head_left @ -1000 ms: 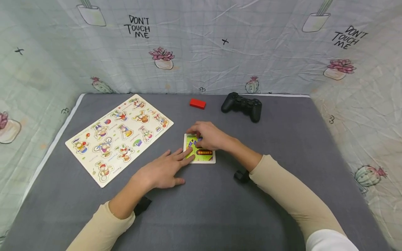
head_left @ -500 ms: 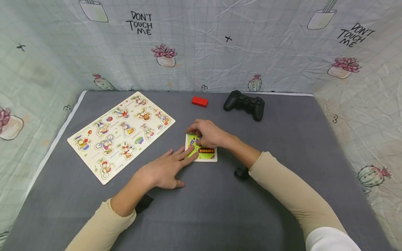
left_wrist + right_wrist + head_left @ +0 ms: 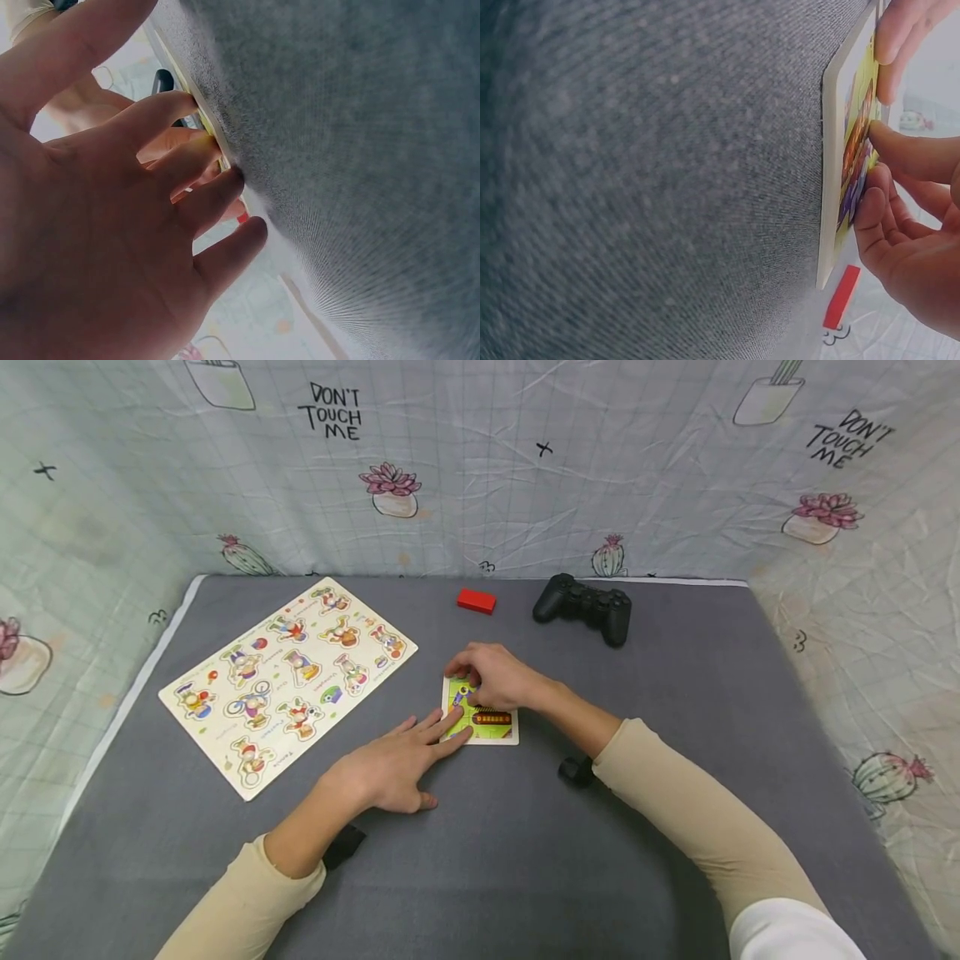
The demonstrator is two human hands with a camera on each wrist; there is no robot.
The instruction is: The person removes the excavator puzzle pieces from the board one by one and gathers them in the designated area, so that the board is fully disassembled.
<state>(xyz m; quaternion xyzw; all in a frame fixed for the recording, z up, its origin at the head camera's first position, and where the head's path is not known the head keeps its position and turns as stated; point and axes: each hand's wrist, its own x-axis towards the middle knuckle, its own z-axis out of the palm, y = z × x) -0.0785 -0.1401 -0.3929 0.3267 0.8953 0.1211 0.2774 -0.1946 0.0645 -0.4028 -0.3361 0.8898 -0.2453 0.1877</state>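
A small white-framed puzzle board (image 3: 495,728) with a green picture lies flat on the grey table, near the middle. My left hand (image 3: 423,743) lies flat beside it, and its straight fingers press on the board's left edge (image 3: 208,127). My right hand (image 3: 480,681) is curled over the far left part of the board. In the right wrist view its thumb and fingers (image 3: 874,217) pinch a purple puzzle piece (image 3: 853,193) on the board's face (image 3: 831,187).
A large wooden puzzle board (image 3: 288,681) with cartoon animals lies at the left. A red block (image 3: 476,601) and a black game controller (image 3: 583,606) sit near the table's far edge. Printed cloth walls stand on three sides.
Both hands stay on the small board. The right hand's fingers have shifted slightly toward the board's far left corner; the left hand has hardly moved.
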